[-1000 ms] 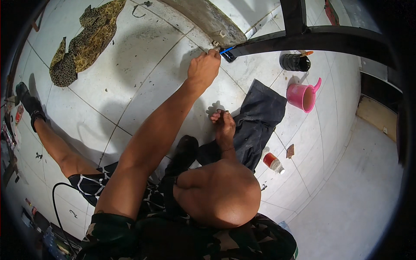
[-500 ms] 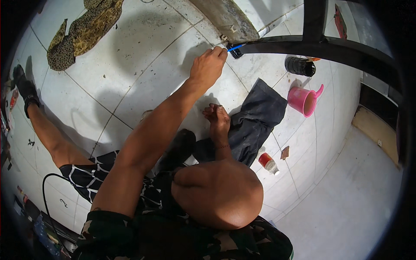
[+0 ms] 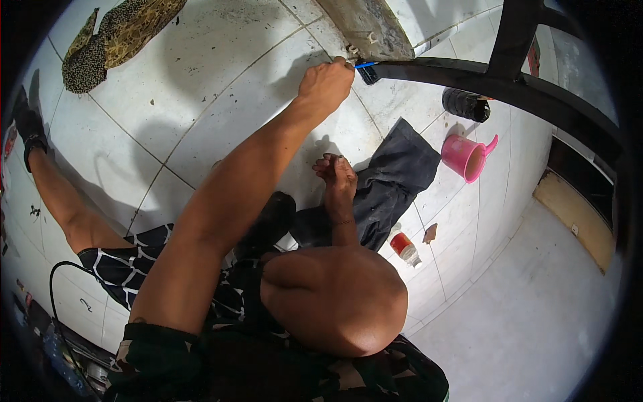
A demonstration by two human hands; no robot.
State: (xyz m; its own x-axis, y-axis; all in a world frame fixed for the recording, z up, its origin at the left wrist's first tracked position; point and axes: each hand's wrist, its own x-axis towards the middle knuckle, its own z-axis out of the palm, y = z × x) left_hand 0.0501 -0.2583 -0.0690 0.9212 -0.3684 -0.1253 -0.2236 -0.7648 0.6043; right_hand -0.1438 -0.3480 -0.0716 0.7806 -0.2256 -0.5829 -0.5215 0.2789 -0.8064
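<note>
A slim blue tool (image 3: 366,65), possibly a small brush, lies beyond the left hand (image 3: 326,84), off its fingertips to the right, at the left end of the black metal frame (image 3: 435,70). Its long axis runs nearly crosswise, tilted slightly up toward the right, roughly in line with that end of the beam; whether its tip touches the metal cannot be told. The left hand is by far the nearer, the arm stretched out, its fingers closed in a pinch on the tool's near end. The right hand (image 3: 337,175) is well apart, nearer the body beyond the bent knee (image 3: 341,301), fingers loosely curled and partly open; whether anything sits inside them cannot be told. Just below the tool is a small black flat piece (image 3: 369,78), and a rough concrete block (image 3: 375,33) bounds the far side. The frame closes off the right, above the black container (image 3: 459,102) and pink dipper (image 3: 462,155). Dark cloth (image 3: 402,161) edges the right hand, while tiled floor (image 3: 268,100) gives the left hand room leftward, toward the distant patterned cloth (image 3: 127,40).
</note>
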